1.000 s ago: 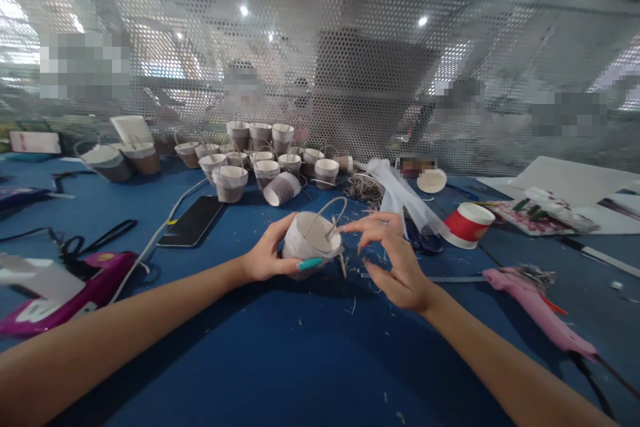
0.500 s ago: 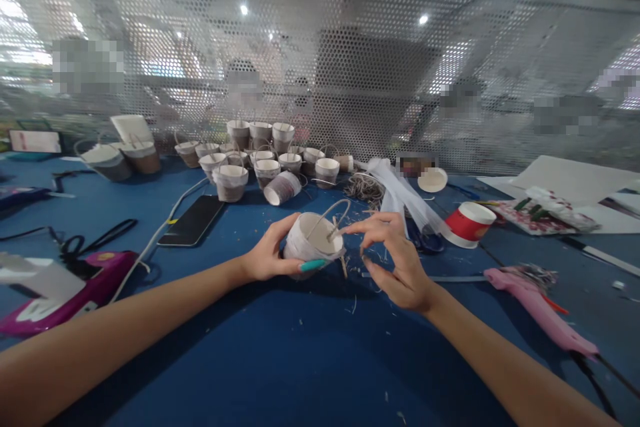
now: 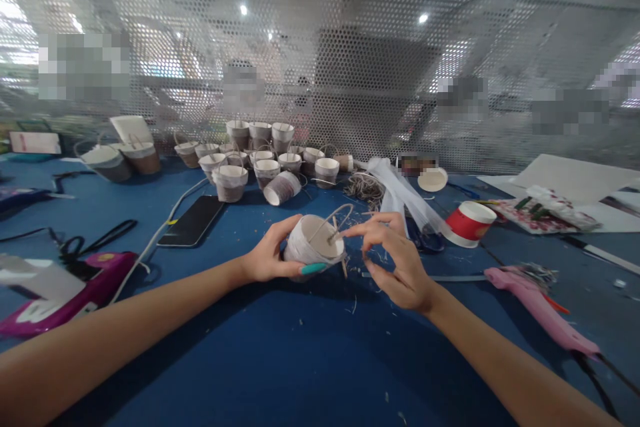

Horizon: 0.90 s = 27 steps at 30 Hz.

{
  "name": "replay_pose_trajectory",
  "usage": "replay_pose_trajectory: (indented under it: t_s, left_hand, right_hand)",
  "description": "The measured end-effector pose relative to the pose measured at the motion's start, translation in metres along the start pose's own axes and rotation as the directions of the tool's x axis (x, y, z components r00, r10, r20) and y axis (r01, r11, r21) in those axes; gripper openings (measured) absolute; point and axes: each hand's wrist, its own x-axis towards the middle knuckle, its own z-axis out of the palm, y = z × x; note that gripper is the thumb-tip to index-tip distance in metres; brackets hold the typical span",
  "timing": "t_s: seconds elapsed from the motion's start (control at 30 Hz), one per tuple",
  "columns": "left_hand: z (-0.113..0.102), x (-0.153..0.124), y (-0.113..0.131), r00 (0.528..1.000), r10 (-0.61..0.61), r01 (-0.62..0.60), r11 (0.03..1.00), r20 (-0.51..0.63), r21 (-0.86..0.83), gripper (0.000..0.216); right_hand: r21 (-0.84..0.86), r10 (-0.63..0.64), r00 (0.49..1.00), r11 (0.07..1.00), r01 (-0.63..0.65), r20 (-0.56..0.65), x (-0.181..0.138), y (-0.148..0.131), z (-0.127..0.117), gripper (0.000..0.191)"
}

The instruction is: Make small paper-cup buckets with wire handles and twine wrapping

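Observation:
A small whitish basket [image 3: 311, 248], cup-shaped with a thin looped handle [image 3: 344, 210], is tilted a little to the right above the blue table. My left hand [image 3: 274, 255] grips it from the left, the thumb with its long teal nail lying across the front. At the right rim, the index fingertip of my right hand [image 3: 393, 257] reaches to where the handle meets the wall. Its other fingers are bent and apart, with nothing seen between them. A thin stick [image 3: 344, 269] shows just below the basket's right side.
Several similar baskets [image 3: 230, 181] stand grouped at the back. A black phone [image 3: 193, 221] lies to the left, near a magenta tool [image 3: 90, 290]. On the right are a pink glue gun [image 3: 543, 313], a red-banded cup [image 3: 470, 223] and white ribbon [image 3: 400, 187].
The basket has turned slightly in my left hand, its handle shifting a little right and down. My right index finger stays at the rim, barely moved.

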Motion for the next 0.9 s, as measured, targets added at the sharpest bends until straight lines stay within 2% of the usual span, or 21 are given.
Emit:
replay_pose_trajectory:
  t_s: [0.13,0.5,0.77,0.9]
  left_hand:
    - [-0.0001,-0.0005,-0.0003,1.0,-0.004,0.004,1.0,-0.001,-0.002,0.061]
    - [-0.0009,-0.0015,-0.0004,1.0,-0.007,0.006,0.998,0.009,0.068,0.06]
    - [0.0006,-0.001,0.0001,1.0,0.016,-0.016,1.0,-0.002,0.025,0.06]
    - [0.0012,-0.0013,0.0025,1.0,-0.017,0.017,1.0,-0.008,0.014,0.062]
  right_hand:
    - [0.004,-0.003,1.0,1.0,0.003,0.0,0.001,0.0004,-0.0004,0.024]
    - [0.038,0.019,0.998,0.999,-0.016,-0.063,-0.0026,0.0001,0.0001,0.026]
    - [0.053,0.041,0.999,0.998,-0.041,-0.006,0.0015,-0.0024,-0.0011,0.026]
    - [0.054,0.025,1.0,0.998,-0.025,0.014,0.0022,-0.0033,-0.0009,0.026]
